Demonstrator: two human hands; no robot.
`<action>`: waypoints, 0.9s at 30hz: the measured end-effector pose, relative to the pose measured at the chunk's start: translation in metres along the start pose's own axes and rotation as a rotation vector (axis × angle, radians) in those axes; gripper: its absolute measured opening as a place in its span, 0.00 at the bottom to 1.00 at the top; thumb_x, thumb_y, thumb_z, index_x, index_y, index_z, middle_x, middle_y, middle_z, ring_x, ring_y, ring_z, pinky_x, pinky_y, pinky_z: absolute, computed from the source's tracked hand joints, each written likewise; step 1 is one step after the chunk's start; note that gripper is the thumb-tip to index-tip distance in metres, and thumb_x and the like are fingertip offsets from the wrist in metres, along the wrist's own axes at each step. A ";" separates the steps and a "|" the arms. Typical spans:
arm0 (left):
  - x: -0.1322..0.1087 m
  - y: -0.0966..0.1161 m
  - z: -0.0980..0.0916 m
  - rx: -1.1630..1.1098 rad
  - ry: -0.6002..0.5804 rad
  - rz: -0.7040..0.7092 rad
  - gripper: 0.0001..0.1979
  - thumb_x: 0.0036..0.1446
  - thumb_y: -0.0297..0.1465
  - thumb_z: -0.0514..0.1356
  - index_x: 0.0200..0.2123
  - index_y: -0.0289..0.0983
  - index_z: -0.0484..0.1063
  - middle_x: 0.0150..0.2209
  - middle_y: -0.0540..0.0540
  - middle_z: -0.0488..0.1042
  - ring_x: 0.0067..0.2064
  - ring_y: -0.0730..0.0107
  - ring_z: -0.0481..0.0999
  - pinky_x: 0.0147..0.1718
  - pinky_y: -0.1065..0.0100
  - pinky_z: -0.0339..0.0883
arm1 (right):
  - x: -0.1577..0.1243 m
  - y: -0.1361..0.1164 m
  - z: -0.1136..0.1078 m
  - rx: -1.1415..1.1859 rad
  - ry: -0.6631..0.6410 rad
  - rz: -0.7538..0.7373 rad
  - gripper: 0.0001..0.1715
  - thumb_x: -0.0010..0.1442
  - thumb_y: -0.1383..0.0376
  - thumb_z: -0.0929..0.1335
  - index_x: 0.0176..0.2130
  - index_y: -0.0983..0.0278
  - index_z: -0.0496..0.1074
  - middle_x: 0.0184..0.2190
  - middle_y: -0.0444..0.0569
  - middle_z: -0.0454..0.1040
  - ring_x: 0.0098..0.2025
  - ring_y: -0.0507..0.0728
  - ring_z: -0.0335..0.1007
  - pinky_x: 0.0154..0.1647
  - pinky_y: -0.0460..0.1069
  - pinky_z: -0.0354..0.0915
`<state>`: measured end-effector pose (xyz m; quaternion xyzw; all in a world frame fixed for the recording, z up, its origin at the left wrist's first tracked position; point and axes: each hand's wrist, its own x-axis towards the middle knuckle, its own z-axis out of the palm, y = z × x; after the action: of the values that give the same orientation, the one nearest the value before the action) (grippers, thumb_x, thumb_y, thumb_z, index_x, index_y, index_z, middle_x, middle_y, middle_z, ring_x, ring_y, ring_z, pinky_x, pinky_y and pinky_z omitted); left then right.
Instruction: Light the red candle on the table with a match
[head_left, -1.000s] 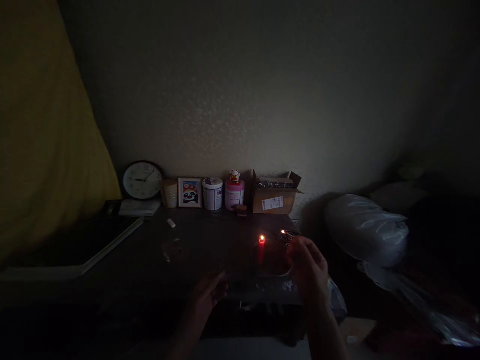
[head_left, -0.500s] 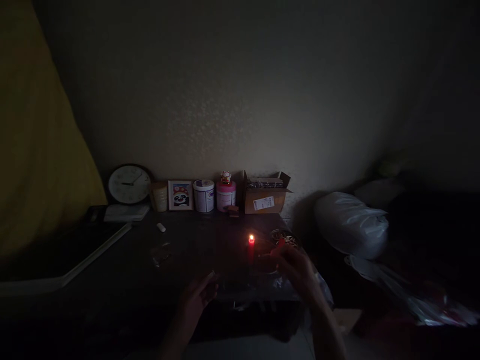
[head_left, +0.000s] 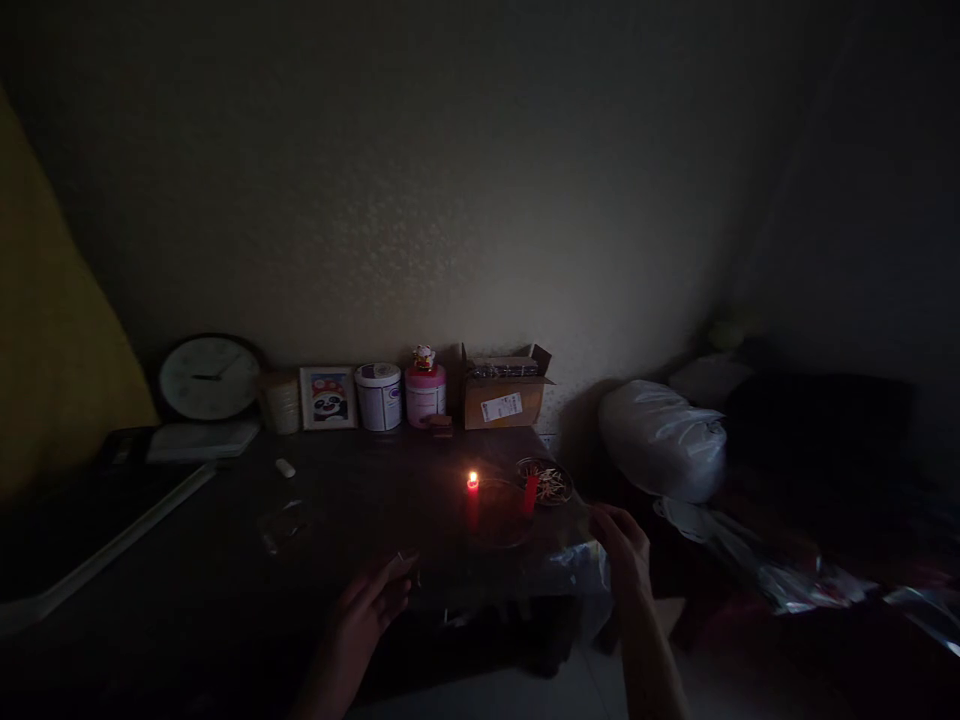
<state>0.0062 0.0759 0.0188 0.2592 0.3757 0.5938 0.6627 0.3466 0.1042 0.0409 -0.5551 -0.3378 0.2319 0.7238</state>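
Note:
A lit red candle [head_left: 472, 488] stands upright near the left rim of a round glass plate [head_left: 501, 546]. A second red candle [head_left: 530, 493], with no flame, is at the plate's right side. Behind it sits a dark round dish [head_left: 523, 466] of thin pale sticks [head_left: 553, 484] that look like matches. My right hand [head_left: 621, 540] is to the right of the dish, fingers pinched together; what they hold, if anything, is too dark to see. My left hand [head_left: 367, 605], left of the plate, is closed on a small flat thing [head_left: 403, 562] with a pale edge.
Along the wall stand a clock [head_left: 210, 378], a panda picture [head_left: 330, 398], two tubs [head_left: 379, 397], a lucky-cat figure [head_left: 424, 357] and an open cardboard box [head_left: 504, 400]. A white plastic bag [head_left: 664, 440] lies off the table's right end.
My right hand has moved right, away from the unlit red candle, which now stands free of the fingers. The view has turned right. My left hand keeps its small flat thing.

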 end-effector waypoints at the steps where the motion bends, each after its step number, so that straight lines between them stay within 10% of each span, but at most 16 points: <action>1: 0.000 0.000 0.000 0.004 0.005 -0.002 0.17 0.36 0.36 0.69 0.33 0.39 0.78 0.38 0.43 0.80 0.37 0.62 0.76 0.36 0.65 0.68 | 0.003 0.006 0.001 -0.006 0.003 0.003 0.22 0.39 0.53 0.73 0.29 0.68 0.73 0.22 0.44 0.72 0.25 0.52 0.66 0.27 0.46 0.64; 27: 0.017 -0.012 -0.015 0.115 0.017 -0.039 0.14 0.39 0.39 0.66 0.32 0.40 0.76 0.42 0.41 0.79 0.51 0.47 0.72 0.47 0.51 0.67 | 0.092 0.038 0.087 -0.563 -0.146 -0.038 0.12 0.59 0.61 0.67 0.40 0.67 0.71 0.38 0.48 0.74 0.39 0.54 0.71 0.41 0.52 0.67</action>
<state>0.0015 0.0891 -0.0026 0.2846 0.4196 0.5604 0.6549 0.3441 0.2362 0.0389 -0.7094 -0.4506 0.1548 0.5194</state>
